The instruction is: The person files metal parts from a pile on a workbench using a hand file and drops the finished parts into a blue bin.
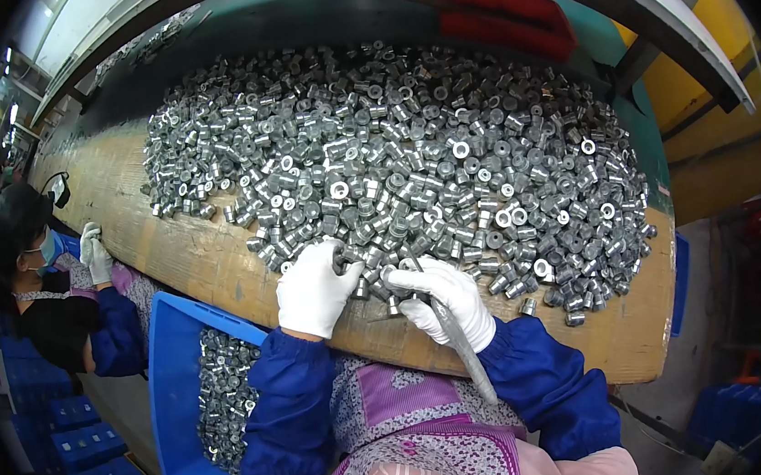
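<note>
The right hand (pixel 442 300), in a white glove, has its fingers wrapped round a long grey tool (pixel 460 344); one end pokes past the fingertips toward the pile, and the other runs back below the palm toward the apron (pixel 415 408). Held slantwise like this, the tool probably leaves the thumb and forefinger some freedom at the front. The left hand (pixel 317 289), gloved too, has its fingers curled inward with the thumb facing them; a dark part shows at that gap, but I cannot tell whether it is pinched or lies just behind.

Between the two sets of fingertips a few small metal parts sit on the near edge of the table (pixel 205 265), one of them a short metal plug (pixel 393 306) just left of the right fingers. Beyond both hands spreads the big pile of metal parts (pixel 391 159), likely heaped there to be within reach of either hand. Left of and below the left fingers stands a blue bin (pixel 166 395) with more such parts inside, close against the table, perhaps to shorten the reach. Farther left of those fingers is a co-worker's gloved hand (pixel 96 254). Well past the right fingertips, behind the pile, rests a red tray (pixel 503 31)
</note>
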The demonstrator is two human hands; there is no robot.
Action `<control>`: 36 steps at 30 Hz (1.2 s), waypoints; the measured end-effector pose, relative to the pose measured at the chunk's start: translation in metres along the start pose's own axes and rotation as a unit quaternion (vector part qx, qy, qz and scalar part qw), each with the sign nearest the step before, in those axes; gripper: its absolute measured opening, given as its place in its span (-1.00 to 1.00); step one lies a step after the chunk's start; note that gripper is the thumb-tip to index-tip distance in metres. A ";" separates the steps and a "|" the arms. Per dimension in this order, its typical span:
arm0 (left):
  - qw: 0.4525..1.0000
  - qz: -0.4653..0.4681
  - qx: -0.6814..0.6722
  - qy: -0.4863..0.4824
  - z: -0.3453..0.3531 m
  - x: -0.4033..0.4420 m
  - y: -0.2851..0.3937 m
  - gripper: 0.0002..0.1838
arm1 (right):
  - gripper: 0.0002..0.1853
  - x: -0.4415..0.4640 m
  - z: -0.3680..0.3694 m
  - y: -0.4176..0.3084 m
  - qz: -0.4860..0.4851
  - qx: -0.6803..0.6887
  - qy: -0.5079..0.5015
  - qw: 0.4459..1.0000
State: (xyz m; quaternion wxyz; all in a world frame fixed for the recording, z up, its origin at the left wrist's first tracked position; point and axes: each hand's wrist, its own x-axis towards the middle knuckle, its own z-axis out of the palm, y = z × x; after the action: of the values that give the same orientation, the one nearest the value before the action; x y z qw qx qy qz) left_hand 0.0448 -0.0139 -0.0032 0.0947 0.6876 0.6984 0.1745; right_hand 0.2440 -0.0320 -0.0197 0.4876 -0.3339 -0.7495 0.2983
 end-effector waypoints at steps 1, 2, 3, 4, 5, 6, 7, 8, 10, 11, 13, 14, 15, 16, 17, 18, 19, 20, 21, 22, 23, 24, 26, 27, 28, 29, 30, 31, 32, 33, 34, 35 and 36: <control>1.000 0.001 0.000 0.000 0.001 0.001 0.003 -0.71 | -0.65 0.000 0.000 0.000 -0.003 -0.002 0.000 1.000; 1.000 -0.015 0.012 -0.018 0.001 0.002 0.005 -0.73 | -0.65 -0.001 0.000 0.000 -0.003 -0.002 0.001 1.000; 0.999 -0.031 0.024 -0.035 0.000 0.003 0.006 -0.76 | -0.66 -0.001 0.000 0.000 -0.002 -0.004 0.000 1.000; 0.999 -0.030 0.024 -0.034 0.001 0.004 0.007 -0.76 | -0.67 -0.001 0.000 0.001 -0.002 -0.007 0.001 1.000; 1.000 -0.022 -0.001 -0.010 0.002 0.003 0.006 -0.77 | -0.67 -0.001 0.001 0.001 -0.003 -0.008 0.003 1.000; 0.999 -0.014 -0.027 0.013 0.004 0.002 0.005 -0.78 | -0.69 -0.002 0.002 0.002 0.016 0.005 0.012 1.000; 0.997 0.001 -0.053 0.047 0.005 -0.002 0.005 -0.76 | -0.70 -0.003 0.004 0.003 0.037 0.018 0.022 0.999; 0.994 0.021 -0.068 0.079 0.003 -0.005 0.009 -0.75 | -0.69 -0.002 0.005 0.003 0.039 0.020 0.044 0.998; 0.980 0.055 -0.142 0.124 -0.004 -0.014 0.023 -0.65 | -0.66 0.000 0.000 -0.003 0.047 0.004 0.041 0.998; 0.966 0.109 -0.192 0.135 -0.002 -0.016 0.023 -0.62 | -0.64 0.002 -0.003 -0.005 0.053 -0.013 0.036 0.998; 0.947 0.189 -0.246 0.083 -0.003 -0.023 0.027 -0.55 | -0.58 0.001 -0.004 -0.004 0.063 0.004 0.015 0.998; 0.946 0.217 -0.224 0.086 -0.003 -0.025 0.028 -0.53 | -0.57 0.001 -0.004 -0.004 0.077 0.026 0.006 0.997; 0.944 0.245 -0.202 0.089 -0.005 -0.028 0.028 -0.51 | -0.57 0.000 -0.005 -0.004 0.079 0.024 0.005 0.997; 0.946 0.244 -0.201 0.076 -0.004 -0.029 0.028 -0.48 | -0.57 -0.001 -0.005 -0.004 0.095 0.053 0.004 0.994; 0.946 0.244 -0.201 0.076 0.000 -0.031 0.028 -0.48 | -0.58 -0.002 -0.005 -0.004 0.112 0.082 0.003 0.990; 0.935 0.225 -0.266 0.070 0.006 -0.032 0.027 -0.48 | -0.58 -0.002 -0.004 -0.005 0.128 0.111 0.002 0.986; 0.919 0.204 -0.330 0.065 0.009 -0.034 0.026 -0.49 | -0.60 0.000 -0.006 -0.006 0.125 0.103 -0.002 0.987; 0.919 0.204 -0.330 0.065 0.007 -0.037 0.024 -0.49 | -0.60 0.001 -0.006 -0.004 0.125 0.103 -0.002 0.987; 0.897 0.119 -0.425 -0.035 0.003 -0.040 0.022 -0.49 | -0.60 0.001 -0.006 -0.002 0.081 0.077 0.016 0.994; 0.850 0.031 -0.509 -0.133 -0.001 -0.042 0.022 -0.48 | -0.59 0.001 -0.006 -0.001 0.036 0.052 0.034 0.997; 0.794 -0.091 -0.569 -0.193 -0.014 -0.042 0.035 -0.50 | -0.58 0.001 -0.006 -0.001 0.021 0.058 0.050 0.997; 0.794 -0.091 -0.569 -0.194 -0.017 -0.040 0.034 -0.50 | -0.58 0.001 -0.006 -0.001 0.021 0.058 0.050 0.997; 0.706 -0.115 -0.648 -0.262 -0.021 -0.037 0.031 -0.64 | -0.58 0.002 -0.007 0.001 -0.013 0.032 0.060 0.998; 0.703 -0.087 -0.653 -0.267 -0.017 -0.040 0.031 -0.68 | -0.58 0.003 -0.007 0.000 -0.012 0.032 0.060 0.998; 0.702 -0.118 -0.637 -0.295 -0.017 -0.041 0.032 -0.70 | -0.59 0.005 -0.008 -0.002 -0.024 0.023 0.044 0.998; 0.700 -0.148 -0.619 -0.323 -0.019 -0.040 0.036 -0.72 | -0.59 0.006 -0.008 -0.003 -0.036 0.014 0.028 0.999; 0.697 -0.162 -0.622 -0.320 -0.020 -0.040 0.039 -0.74 | -0.54 0.007 -0.010 -0.005 -0.045 0.002 0.009 0.999; 0.696 -0.162 -0.622 -0.319 -0.020 -0.040 0.038 -0.74 | -0.54 0.006 -0.009 -0.004 -0.045 0.002 0.009 0.999; 0.688 -0.156 -0.631 -0.322 -0.020 -0.040 0.037 -0.74 | -0.55 0.005 -0.007 -0.002 -0.046 0.007 0.010 0.999; 0.680 -0.149 -0.640 -0.324 -0.020 -0.040 0.036 -0.74 | -0.55 0.004 -0.006 -0.001 -0.047 0.011 0.012 0.999; 0.680 -0.150 -0.640 -0.324 -0.019 -0.040 0.035 -0.74 | -0.55 0.004 -0.006 -0.001 -0.047 0.011 0.012 0.999; 0.662 -0.147 -0.660 -0.323 -0.018 -0.040 0.034 -0.74 | -0.55 0.004 -0.006 0.000 -0.048 0.016 0.007 0.999; 0.643 -0.144 -0.680 -0.322 -0.017 -0.040 0.034 -0.74 | -0.56 0.004 -0.006 0.000 -0.050 0.021 0.003 0.999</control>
State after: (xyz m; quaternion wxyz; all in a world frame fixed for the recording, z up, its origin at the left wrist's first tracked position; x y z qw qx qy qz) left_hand 0.0711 -0.0558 0.0207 0.7782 0.3333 0.3989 0.3522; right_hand 0.2485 -0.0283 -0.0158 0.5105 -0.2870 -0.7575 0.2883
